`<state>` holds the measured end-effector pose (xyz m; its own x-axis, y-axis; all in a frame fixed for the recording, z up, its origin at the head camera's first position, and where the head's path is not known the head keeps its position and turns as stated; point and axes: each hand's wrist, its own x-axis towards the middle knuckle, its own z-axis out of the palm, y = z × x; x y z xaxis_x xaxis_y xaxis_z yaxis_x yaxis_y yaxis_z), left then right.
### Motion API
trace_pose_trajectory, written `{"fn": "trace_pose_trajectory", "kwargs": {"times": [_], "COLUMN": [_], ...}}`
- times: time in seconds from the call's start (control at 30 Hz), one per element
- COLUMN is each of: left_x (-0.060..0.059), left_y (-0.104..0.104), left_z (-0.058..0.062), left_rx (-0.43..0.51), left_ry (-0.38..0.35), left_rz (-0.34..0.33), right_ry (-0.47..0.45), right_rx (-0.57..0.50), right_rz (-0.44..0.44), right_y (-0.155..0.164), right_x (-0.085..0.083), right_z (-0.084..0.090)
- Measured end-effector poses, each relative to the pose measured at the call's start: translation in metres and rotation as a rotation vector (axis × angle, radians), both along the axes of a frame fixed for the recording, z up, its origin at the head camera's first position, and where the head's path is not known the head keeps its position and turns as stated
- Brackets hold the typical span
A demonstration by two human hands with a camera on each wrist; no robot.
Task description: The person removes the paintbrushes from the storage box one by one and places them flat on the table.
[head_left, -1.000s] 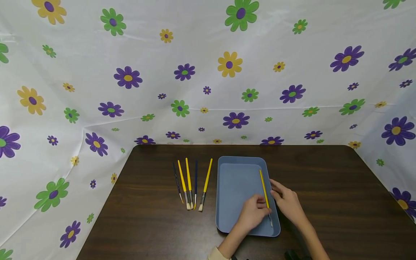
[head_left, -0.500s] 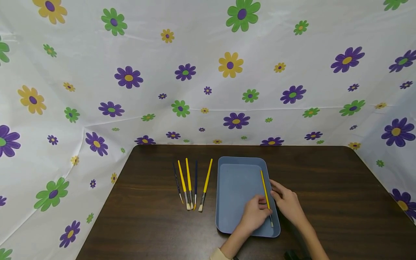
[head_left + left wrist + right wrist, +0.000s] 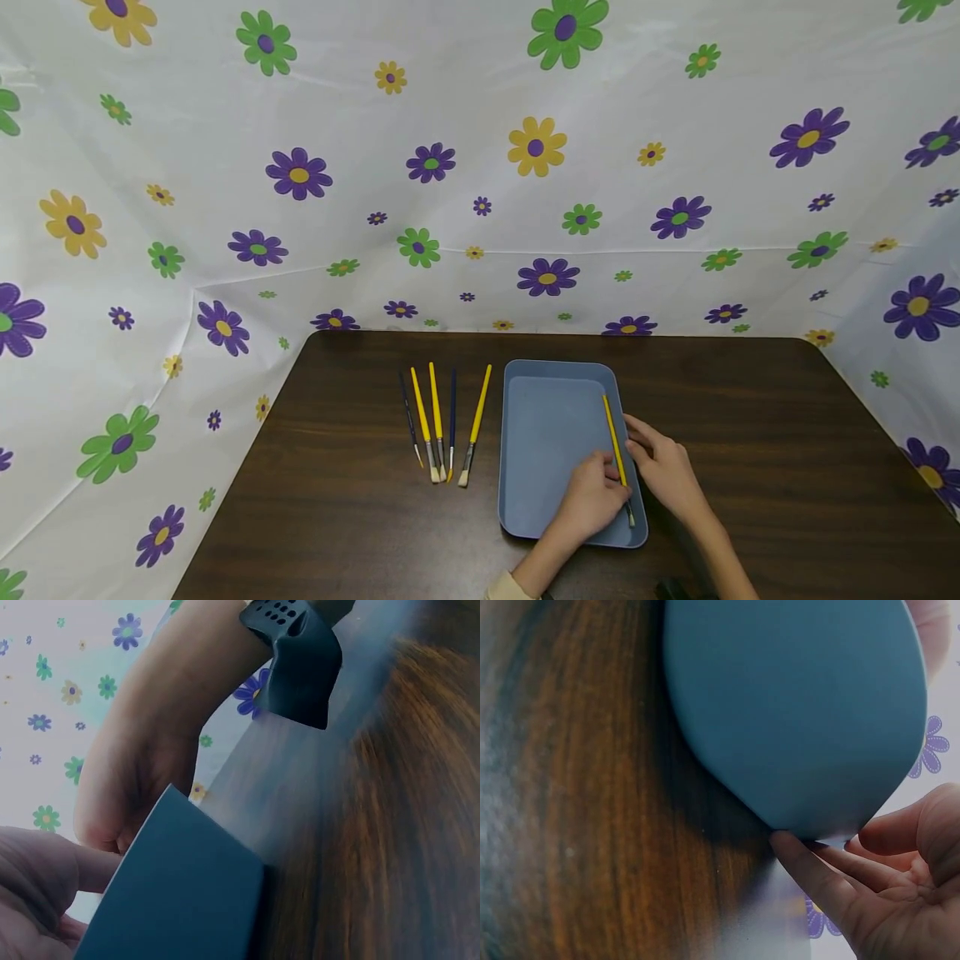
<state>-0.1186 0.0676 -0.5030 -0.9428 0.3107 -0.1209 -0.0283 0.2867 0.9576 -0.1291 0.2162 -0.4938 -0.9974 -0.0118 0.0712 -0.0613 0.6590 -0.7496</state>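
From the head view, a blue tray (image 3: 551, 433) lies on the dark wooden table (image 3: 750, 433), and the only thing in it is a yellow paintbrush (image 3: 617, 450), lying along the tray's right wall between the two hands. Its long axis runs away from the person, handle end far, bristle end near, tilted slightly to the left at the far end. The left hand (image 3: 592, 500) rests in the tray with fingertips pinching the brush near its ferrule; the right hand (image 3: 663, 471) sits just outside the right rim, fingers curled against the brush and wall. Well to the left of the left hand, five more brushes (image 3: 442, 425) lie side by side on the table.

In the left wrist view, the tray's outer wall (image 3: 180, 900) fills the foreground, with the right hand's (image 3: 135, 787) fingers curled at its edge.

In the right wrist view, the tray's underside (image 3: 795, 705) looms over the table, fingers (image 3: 825, 877) touching its rim; the brush is hidden.
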Motion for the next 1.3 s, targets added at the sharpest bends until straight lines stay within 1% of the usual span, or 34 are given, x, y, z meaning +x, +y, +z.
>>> {"fn": "trace_pose_trajectory", "kwargs": {"times": [0.13,0.4,0.53,0.67,0.87,1.07,1.3], "left_x": [0.0025,0.0028,0.0034,0.0045,0.0050,0.0047,0.0040], "left_y": [0.0021,0.0037,0.0043,0.0052,0.0055,0.0042,-0.0008], "left_z": [0.0020,0.0015,0.0009,0.0000,-0.0005,0.0004,0.0046], "left_rx": [-0.033,-0.034,0.034,0.125,0.172,0.204,0.255], "left_ry": [0.007,0.006,-0.030,-0.083,-0.133,-0.162,-0.190], "left_rz": [-0.022,-0.010,-0.005,0.001,0.013,0.011,0.010], "right_ry": [-0.004,-0.005,-0.005,-0.008,-0.017,-0.011,-0.022], "right_rx": [-0.007,-0.002,0.006,0.011,0.012,0.016,0.001], "right_rz": [0.001,-0.006,-0.009,-0.015,-0.015,-0.012,-0.008], "right_y": [-0.0004,0.0004,0.0011,0.0011,0.0006,0.0006,0.0002], "right_x": [-0.0001,-0.0003,-0.0005,-0.0002,-0.0004,-0.0006,-0.0003], "right_z": [-0.0005,-0.0001,0.0006,0.0009,0.0008,0.0010,0.0012]}}
